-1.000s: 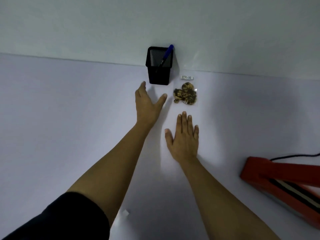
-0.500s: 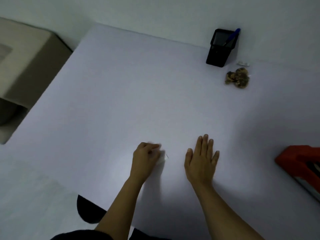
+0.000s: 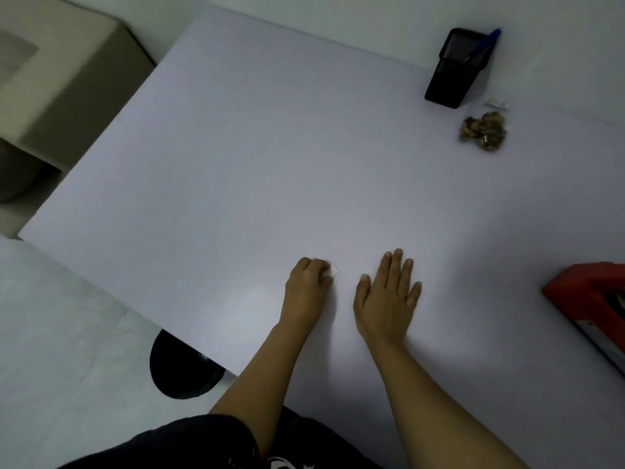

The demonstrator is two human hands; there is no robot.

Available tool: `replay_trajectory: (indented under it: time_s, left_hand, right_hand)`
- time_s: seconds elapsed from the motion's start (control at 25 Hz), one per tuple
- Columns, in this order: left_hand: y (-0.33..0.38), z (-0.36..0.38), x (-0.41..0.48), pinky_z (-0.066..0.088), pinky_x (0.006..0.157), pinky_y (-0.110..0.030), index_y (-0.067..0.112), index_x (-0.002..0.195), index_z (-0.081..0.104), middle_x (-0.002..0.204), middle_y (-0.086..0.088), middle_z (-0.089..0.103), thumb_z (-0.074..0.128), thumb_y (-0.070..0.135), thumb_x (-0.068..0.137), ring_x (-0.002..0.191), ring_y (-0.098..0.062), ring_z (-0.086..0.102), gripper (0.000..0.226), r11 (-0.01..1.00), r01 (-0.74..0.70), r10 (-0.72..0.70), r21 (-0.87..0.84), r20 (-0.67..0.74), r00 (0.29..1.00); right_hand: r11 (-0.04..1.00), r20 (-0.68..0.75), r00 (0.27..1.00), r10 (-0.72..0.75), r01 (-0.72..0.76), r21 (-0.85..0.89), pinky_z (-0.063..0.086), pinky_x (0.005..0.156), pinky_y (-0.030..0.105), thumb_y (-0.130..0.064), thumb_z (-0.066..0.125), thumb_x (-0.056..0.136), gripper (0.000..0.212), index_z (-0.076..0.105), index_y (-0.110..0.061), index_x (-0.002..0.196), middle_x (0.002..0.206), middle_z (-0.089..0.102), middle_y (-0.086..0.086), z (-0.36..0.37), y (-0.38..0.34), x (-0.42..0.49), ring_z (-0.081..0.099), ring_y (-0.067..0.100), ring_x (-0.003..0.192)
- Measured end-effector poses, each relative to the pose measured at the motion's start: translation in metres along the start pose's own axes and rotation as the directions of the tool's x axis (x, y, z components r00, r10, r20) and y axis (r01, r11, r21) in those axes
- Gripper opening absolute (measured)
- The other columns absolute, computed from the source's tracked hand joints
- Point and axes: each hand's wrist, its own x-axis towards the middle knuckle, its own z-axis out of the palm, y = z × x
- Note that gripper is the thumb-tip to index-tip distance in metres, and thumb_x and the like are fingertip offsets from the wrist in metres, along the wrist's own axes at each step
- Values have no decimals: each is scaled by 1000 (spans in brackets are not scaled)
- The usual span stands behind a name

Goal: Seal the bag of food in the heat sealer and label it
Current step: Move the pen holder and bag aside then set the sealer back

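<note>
A clear bag of brown food [image 3: 483, 131] lies on the white table [image 3: 236, 164] at the far right, with a small white label [image 3: 497, 104] on the table just behind it. My left hand [image 3: 308, 286] is near the front of the table, its fingers curled on a small white scrap of paper [image 3: 334, 271]. Flat on the table to its right rests my right hand [image 3: 388, 296], fingers straight, holding nothing. At the right edge shows a corner of the red heat sealer [image 3: 590, 299].
A black mesh pen holder [image 3: 453, 69] with a blue pen [image 3: 482, 48] stands by the wall behind the bag. A beige cabinet [image 3: 57, 86] sits left of the table. A dark round stool [image 3: 182, 367] shows under the table's front edge.
My left hand has drawn back from near the pen holder to the front of the table and curled on the white scrap. The view has swung left and down.
</note>
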Motion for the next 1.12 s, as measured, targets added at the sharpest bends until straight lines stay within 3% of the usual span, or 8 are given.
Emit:
replay_trajectory:
  time_s: [0.24, 0.36, 0.48, 0.64, 0.8, 0.92, 1.0, 1.12]
  left_hand:
    - [-3, -5, 3, 45, 75, -22, 8, 90, 63, 89, -2, 55, 60, 13, 88, 81, -16, 54, 7, 992, 92, -89, -89, 38, 995]
    - [-12, -17, -13, 44, 65, -9, 13, 85, 63, 80, 6, 61, 66, 22, 85, 74, -9, 56, 10, 921, 227, -245, -316, -17, 969]
    - [-28, -34, -44, 45, 62, -10, 16, 83, 62, 74, 4, 67, 65, 23, 86, 73, -12, 61, 7, 822, 289, -386, -491, -107, 916]
    - [-71, -70, -93, 50, 70, -26, 27, 80, 64, 71, 6, 68, 63, 28, 87, 71, -10, 64, 7, 686, 283, -569, -670, -251, 783]
    - [-123, -110, -140, 52, 76, -22, 21, 91, 67, 79, 3, 70, 63, 28, 88, 76, -7, 66, 9, 575, 232, -691, -785, -315, 650]
    - [-179, -139, -165, 52, 79, -27, 19, 95, 67, 79, 2, 69, 62, 27, 87, 77, -9, 65, 13, 504, 278, -772, -818, -282, 570]
    - [-225, -154, -179, 52, 75, -27, 19, 94, 68, 77, 2, 69, 61, 26, 86, 76, -14, 66, 13, 474, 330, -799, -817, -241, 551]
    - [-293, -163, -195, 50, 65, -23, 17, 90, 69, 74, 1, 67, 60, 24, 86, 71, -16, 64, 12, 458, 442, -823, -771, -180, 539]
  right_hand:
    - [1000, 11, 1000, -14, 14, -13, 6, 114, 51, -41, 16, 90, 66, 14, -6, 146, 156, 12, 12, -2, 0, -1, 7, 29, 144]
    - [997, 2, 997, -79, 79, -21, 6, 114, 52, -42, 17, 91, 66, 13, -6, 147, 157, 11, 12, -3, -4, -6, 7, 29, 144]
    - [979, -4, 980, -200, 200, 47, 9, 115, 49, -40, 22, 95, 62, 13, -7, 146, 157, 10, 11, -5, -27, -25, 6, 27, 145]
    - [882, -25, 935, -353, 341, 326, 18, 115, 42, -40, 29, 93, 61, 21, -8, 145, 155, 20, 9, -2, -85, -80, 16, 23, 143]
    - [737, -24, 847, -531, 476, 481, 22, 112, 31, -42, 26, 92, 60, 29, -8, 142, 149, 34, 10, 9, -133, -151, 30, 21, 138]
    - [619, 30, 724, -689, 567, 543, 26, 110, 25, -38, 31, 94, 53, 34, -12, 139, 145, 41, 6, 27, -158, -195, 35, 16, 134]
    - [596, 98, 651, -752, 609, 523, 25, 109, 23, -38, 30, 93, 52, 37, -12, 137, 142, 43, 6, 47, -174, -221, 37, 15, 132]
    - [643, 185, 645, -742, 607, 467, 20, 105, 16, -40, 27, 92, 55, 40, -9, 136, 140, 46, 8, 91, -193, -247, 38, 17, 129]
